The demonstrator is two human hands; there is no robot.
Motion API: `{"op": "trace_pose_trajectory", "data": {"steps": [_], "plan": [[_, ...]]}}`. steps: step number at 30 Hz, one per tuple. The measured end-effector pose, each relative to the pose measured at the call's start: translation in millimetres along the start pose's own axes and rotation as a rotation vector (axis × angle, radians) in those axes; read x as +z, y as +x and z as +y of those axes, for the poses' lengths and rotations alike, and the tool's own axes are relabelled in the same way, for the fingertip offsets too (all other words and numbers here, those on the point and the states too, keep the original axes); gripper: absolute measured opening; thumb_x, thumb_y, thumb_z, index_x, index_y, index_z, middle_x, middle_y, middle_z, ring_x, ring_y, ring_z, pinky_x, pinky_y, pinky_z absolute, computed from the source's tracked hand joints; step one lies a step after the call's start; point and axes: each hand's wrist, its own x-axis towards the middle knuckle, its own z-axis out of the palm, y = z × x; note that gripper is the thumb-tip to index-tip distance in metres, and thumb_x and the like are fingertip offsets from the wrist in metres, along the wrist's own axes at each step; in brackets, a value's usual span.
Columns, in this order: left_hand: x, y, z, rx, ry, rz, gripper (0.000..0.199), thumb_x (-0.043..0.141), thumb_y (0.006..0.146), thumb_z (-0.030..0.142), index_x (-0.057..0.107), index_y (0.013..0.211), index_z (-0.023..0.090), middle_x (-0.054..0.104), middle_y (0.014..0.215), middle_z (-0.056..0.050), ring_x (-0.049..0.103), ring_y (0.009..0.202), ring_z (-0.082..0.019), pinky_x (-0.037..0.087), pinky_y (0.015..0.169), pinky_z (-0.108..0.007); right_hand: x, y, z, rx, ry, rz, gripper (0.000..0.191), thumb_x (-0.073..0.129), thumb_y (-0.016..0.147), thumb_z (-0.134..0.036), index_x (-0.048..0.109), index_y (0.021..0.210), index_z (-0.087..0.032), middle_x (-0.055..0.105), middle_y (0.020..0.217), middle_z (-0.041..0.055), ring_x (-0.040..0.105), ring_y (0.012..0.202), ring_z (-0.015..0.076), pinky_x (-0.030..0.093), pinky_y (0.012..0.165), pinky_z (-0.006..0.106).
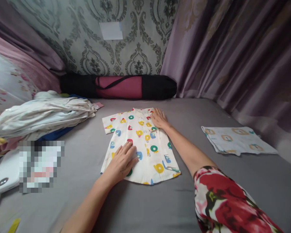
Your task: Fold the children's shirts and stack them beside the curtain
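A small white short-sleeved shirt (145,161) with colourful printed letters and shapes lies spread on the grey sheet, its collar toward the wall. My left hand (123,158) rests flat on the shirt's lower left part, fingers stretched out. Up by the collar, my right hand (159,118) lies over the right shoulder with its fingers extended. The right sleeve does not show; it is folded in or under that hand. The left sleeve points outward, flat on the sheet.
A folded white printed cloth (237,139) lies at the right. Piled clothes (50,110) sit at the left, near a white device (8,173) with a cable and a blurred-out item (43,166). Behind the shirt, a black and maroon long bag (121,87) lies along the patterned wall.
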Motion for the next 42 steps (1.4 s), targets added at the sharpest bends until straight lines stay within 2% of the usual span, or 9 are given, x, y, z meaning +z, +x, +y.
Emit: {"op": "trace_pose_trajectory", "data": {"steps": [10,16,20,26,29,33,36,39,42], "plan": [[-1.6,-2,-4,0.024,-0.011,0.021,0.042,0.040,0.097,0.043,0.049,0.130,0.021,0.043,0.145,-0.017,0.037,0.138,-0.031,0.033,0.112,-0.053,5,-53,-10,-0.061,-0.034,-0.021,0.065,0.018,0.098,-0.042,0.023,0.152,-0.005,0.015,0.161,0.0114,0.010,0.148,0.0219,0.005,0.119,0.036],[-0.3,-1,-7,0.039,0.007,0.021,0.040,0.040,0.096,0.043,0.048,0.129,0.021,0.044,0.143,-0.017,0.040,0.136,-0.031,0.035,0.111,-0.052,8,-107,-12,-0.078,-0.012,-0.017,0.069,0.016,0.098,-0.046,0.021,0.153,-0.004,0.014,0.161,0.0119,0.008,0.149,0.0218,0.004,0.119,0.037],[0.5,0,-7,0.038,0.004,0.016,0.040,0.040,0.096,0.042,0.049,0.127,0.018,0.044,0.143,-0.019,0.041,0.134,-0.032,0.035,0.110,-0.053,7,-119,-14,-0.072,-0.014,-0.008,0.067,0.017,0.098,-0.044,0.024,0.152,-0.005,0.017,0.160,0.0109,0.011,0.148,0.0211,0.005,0.119,0.037],[-3.1,-3,-9,0.032,-0.020,0.114,0.033,0.043,0.095,0.040,0.053,0.121,0.021,0.052,0.134,-0.014,0.051,0.125,-0.027,0.044,0.103,-0.042,-2,-168,-13,-0.173,0.031,-0.078,0.073,0.016,0.098,-0.052,0.015,0.154,-0.005,0.008,0.161,0.0112,0.006,0.149,0.0219,0.008,0.120,0.039],[-7.5,-4,-10,-0.087,0.028,0.226,0.030,0.041,0.096,0.038,0.054,0.119,0.023,0.056,0.129,-0.012,0.057,0.114,-0.025,0.048,0.096,-0.039,1,-198,-10,-0.190,-0.001,-0.119,0.074,0.013,0.099,-0.053,0.017,0.154,-0.005,0.009,0.161,0.0118,0.006,0.149,0.0219,0.007,0.121,0.040],[-20.4,-7,-10,-0.487,0.164,0.220,0.031,0.042,0.095,0.034,0.055,0.117,0.017,0.060,0.115,-0.014,0.059,0.107,-0.027,0.048,0.091,-0.038,0,-208,-13,-0.189,-0.093,-0.117,0.070,0.016,0.099,-0.049,0.022,0.153,-0.004,0.016,0.160,0.0140,0.012,0.148,0.0237,0.011,0.120,0.042],[-31.5,-10,-13,-0.714,0.213,0.107,0.032,0.045,0.093,0.036,0.056,0.113,0.014,0.061,0.112,-0.017,0.058,0.109,-0.030,0.047,0.087,-0.036,-14,-197,-23,-0.201,-0.179,-0.126,0.064,0.029,0.097,-0.046,0.037,0.147,-0.005,0.030,0.155,0.0182,0.026,0.144,0.0280,0.022,0.116,0.041],[-38.2,-11,-21,-0.796,0.116,0.043,0.031,0.046,0.091,0.040,0.056,0.108,0.016,0.064,0.109,-0.015,0.060,0.106,-0.028,0.046,0.081,-0.032,-35,-178,-42,-0.178,-0.225,-0.164,0.046,0.035,0.097,-0.041,0.062,0.122,-0.012,0.058,0.132,0.0180,0.053,0.123,0.0292,0.038,0.100,0.038],[-41.6,-12,-29,-0.841,-0.034,0.018,0.029,0.048,0.087,0.044,0.057,0.098,0.018,0.067,0.104,-0.012,0.062,0.097,-0.026,0.044,0.071,-0.029,-48,-154,-67,-0.151,-0.180,-0.157,0.037,0.036,0.097,-0.038,0.067,0.099,-0.019,0.068,0.110,0.0116,0.062,0.101,0.0248,0.042,0.082,0.032]]}}
